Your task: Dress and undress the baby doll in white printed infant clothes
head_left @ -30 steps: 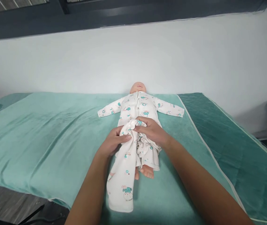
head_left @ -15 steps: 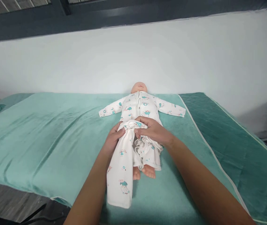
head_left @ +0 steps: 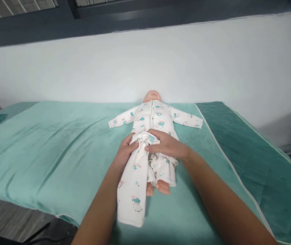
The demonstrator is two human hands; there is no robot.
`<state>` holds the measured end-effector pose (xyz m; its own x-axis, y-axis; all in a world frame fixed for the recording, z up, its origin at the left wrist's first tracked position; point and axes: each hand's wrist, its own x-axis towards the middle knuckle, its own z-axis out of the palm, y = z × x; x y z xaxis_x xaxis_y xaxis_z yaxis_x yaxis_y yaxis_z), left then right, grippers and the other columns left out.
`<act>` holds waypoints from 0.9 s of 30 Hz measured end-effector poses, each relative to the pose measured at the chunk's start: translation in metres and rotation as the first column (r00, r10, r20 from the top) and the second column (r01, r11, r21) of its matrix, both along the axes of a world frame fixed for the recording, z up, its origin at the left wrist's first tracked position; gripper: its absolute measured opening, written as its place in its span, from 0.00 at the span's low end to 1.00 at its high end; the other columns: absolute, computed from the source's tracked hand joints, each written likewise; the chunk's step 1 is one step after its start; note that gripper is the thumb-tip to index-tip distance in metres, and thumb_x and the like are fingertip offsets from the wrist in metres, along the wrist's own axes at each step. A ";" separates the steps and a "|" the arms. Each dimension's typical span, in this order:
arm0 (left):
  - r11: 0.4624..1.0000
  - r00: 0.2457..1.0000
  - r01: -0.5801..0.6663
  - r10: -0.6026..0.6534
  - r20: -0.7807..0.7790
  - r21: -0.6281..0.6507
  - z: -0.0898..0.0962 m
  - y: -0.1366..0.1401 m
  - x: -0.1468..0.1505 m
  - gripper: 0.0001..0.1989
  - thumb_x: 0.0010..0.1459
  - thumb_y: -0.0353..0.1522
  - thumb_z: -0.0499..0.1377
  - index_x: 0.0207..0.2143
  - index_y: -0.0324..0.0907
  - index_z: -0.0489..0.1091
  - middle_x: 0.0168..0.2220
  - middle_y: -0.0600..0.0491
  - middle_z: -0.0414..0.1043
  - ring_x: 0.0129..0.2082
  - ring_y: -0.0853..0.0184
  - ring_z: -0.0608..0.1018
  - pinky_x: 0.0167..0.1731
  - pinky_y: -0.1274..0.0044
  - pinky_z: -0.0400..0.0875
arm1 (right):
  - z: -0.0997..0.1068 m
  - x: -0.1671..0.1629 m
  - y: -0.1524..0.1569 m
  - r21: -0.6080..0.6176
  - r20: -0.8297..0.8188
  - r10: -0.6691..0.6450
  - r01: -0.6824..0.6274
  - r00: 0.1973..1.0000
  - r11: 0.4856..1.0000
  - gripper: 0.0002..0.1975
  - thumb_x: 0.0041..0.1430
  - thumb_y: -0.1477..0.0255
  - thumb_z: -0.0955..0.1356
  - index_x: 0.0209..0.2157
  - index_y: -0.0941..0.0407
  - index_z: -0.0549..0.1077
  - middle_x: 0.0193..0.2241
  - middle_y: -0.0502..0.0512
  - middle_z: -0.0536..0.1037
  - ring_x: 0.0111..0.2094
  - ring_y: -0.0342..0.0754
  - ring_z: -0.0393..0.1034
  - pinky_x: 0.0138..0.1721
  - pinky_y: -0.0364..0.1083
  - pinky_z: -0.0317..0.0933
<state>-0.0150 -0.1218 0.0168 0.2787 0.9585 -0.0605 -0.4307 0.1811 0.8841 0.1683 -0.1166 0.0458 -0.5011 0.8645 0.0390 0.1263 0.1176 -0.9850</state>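
Note:
A baby doll (head_left: 152,96) lies on its back on a teal blanket (head_left: 45,149), head toward the wall. It wears a white top with teal prints (head_left: 153,117), sleeves spread out. Matching white trousers (head_left: 135,180) are bunched at its waist. My left hand (head_left: 125,151) grips the trousers' waistband on the left side. My right hand (head_left: 167,144) grips the bunched waistband on the right. One trouser leg hangs flat and empty toward me. The doll's bare feet (head_left: 158,187) stick out of the gathered leg.
A darker green quilted cover (head_left: 250,160) lies along the right of the blanket. A white wall (head_left: 145,61) stands right behind the doll's head. The bed's near edge runs at lower left, with dark floor (head_left: 12,224) below it.
Both hands have shifted the bunched waistband slightly up the doll's body. The empty trouser leg has been drawn up a little with it.

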 end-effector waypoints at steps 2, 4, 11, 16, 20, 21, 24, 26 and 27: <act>1.000 1.000 0.002 -0.002 0.007 -0.006 0.002 -0.001 0.000 0.19 0.43 0.39 0.72 0.30 0.40 0.67 0.24 0.58 0.69 0.21 0.73 0.71 0.22 0.80 0.64 | 0.000 0.000 0.000 -0.043 -0.030 0.031 -0.032 0.999 0.999 0.13 0.52 0.68 0.72 0.39 0.54 0.71 0.34 0.48 0.73 0.35 0.46 0.69 0.36 0.45 0.64; 1.000 1.000 -0.004 0.004 0.013 -0.006 0.004 -0.003 0.001 0.19 0.43 0.38 0.72 0.29 0.40 0.67 0.23 0.58 0.69 0.20 0.73 0.70 0.22 0.80 0.64 | -0.001 -0.001 -0.001 -0.070 -0.051 0.046 -0.050 0.998 0.996 0.12 0.53 0.69 0.71 0.40 0.54 0.72 0.33 0.48 0.73 0.33 0.45 0.69 0.35 0.45 0.64; 1.000 1.000 -0.003 0.003 0.017 -0.009 0.004 -0.004 0.000 0.18 0.43 0.38 0.71 0.32 0.40 0.69 0.25 0.57 0.71 0.22 0.71 0.72 0.24 0.79 0.65 | -0.001 0.000 0.000 -0.034 -0.045 0.007 -0.008 0.999 0.999 0.12 0.53 0.68 0.71 0.40 0.56 0.75 0.37 0.51 0.77 0.41 0.49 0.71 0.42 0.47 0.63; 1.000 1.000 -0.003 0.003 -0.003 -0.024 -0.002 -0.001 -0.002 0.19 0.43 0.39 0.71 0.35 0.40 0.72 0.27 0.56 0.72 0.23 0.70 0.73 0.25 0.79 0.65 | -0.001 0.002 0.000 -0.106 -0.105 -0.043 0.032 0.994 0.994 0.09 0.53 0.67 0.71 0.36 0.55 0.75 0.34 0.49 0.76 0.39 0.48 0.70 0.42 0.46 0.62; 1.000 0.999 0.024 -0.024 -0.040 0.008 -0.004 0.002 -0.001 0.22 0.41 0.41 0.73 0.35 0.39 0.73 0.28 0.54 0.73 0.26 0.69 0.73 0.27 0.79 0.65 | -0.003 0.002 -0.001 -0.182 -0.188 -0.099 0.064 0.977 0.981 0.10 0.52 0.67 0.72 0.36 0.55 0.74 0.35 0.48 0.75 0.37 0.46 0.69 0.40 0.44 0.60; 0.999 0.998 0.047 -0.045 -0.053 0.025 -0.004 0.002 -0.001 0.23 0.41 0.42 0.73 0.37 0.39 0.74 0.30 0.53 0.75 0.28 0.67 0.75 0.28 0.79 0.66 | -0.003 0.002 0.000 -0.205 -0.209 -0.110 0.066 0.972 0.977 0.11 0.51 0.68 0.72 0.37 0.55 0.74 0.35 0.48 0.75 0.37 0.46 0.69 0.40 0.44 0.60; 0.988 0.988 0.122 -0.112 -0.106 0.093 -0.003 0.003 -0.002 0.28 0.39 0.42 0.73 0.42 0.39 0.75 0.37 0.50 0.77 0.35 0.62 0.77 0.33 0.77 0.69 | -0.006 0.002 0.001 -0.258 -0.273 -0.129 0.057 0.953 0.964 0.12 0.50 0.68 0.73 0.38 0.54 0.74 0.34 0.47 0.76 0.35 0.45 0.69 0.38 0.44 0.60; 0.980 0.977 0.171 -0.155 -0.149 0.105 -0.004 0.004 -0.005 0.29 0.38 0.40 0.74 0.44 0.39 0.76 0.38 0.49 0.78 0.35 0.62 0.77 0.33 0.78 0.69 | -0.007 0.002 0.002 -0.263 -0.308 -0.135 0.052 0.942 0.963 0.12 0.50 0.67 0.73 0.38 0.54 0.74 0.32 0.47 0.75 0.34 0.45 0.68 0.38 0.43 0.60; 0.976 0.969 0.197 -0.179 -0.172 0.093 -0.005 0.004 -0.007 0.28 0.37 0.39 0.75 0.43 0.38 0.76 0.36 0.49 0.78 0.33 0.64 0.76 0.32 0.78 0.68 | -0.008 0.002 0.003 -0.256 -0.317 -0.139 0.056 0.938 0.965 0.11 0.51 0.67 0.73 0.37 0.54 0.74 0.30 0.47 0.75 0.33 0.44 0.68 0.37 0.43 0.60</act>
<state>-0.0219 -0.1175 0.0119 0.4497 0.8930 -0.0176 -0.2484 0.1440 0.9579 0.1704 -0.1140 0.0379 -0.4083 0.9125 -0.0266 -0.2116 -0.1229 -0.9696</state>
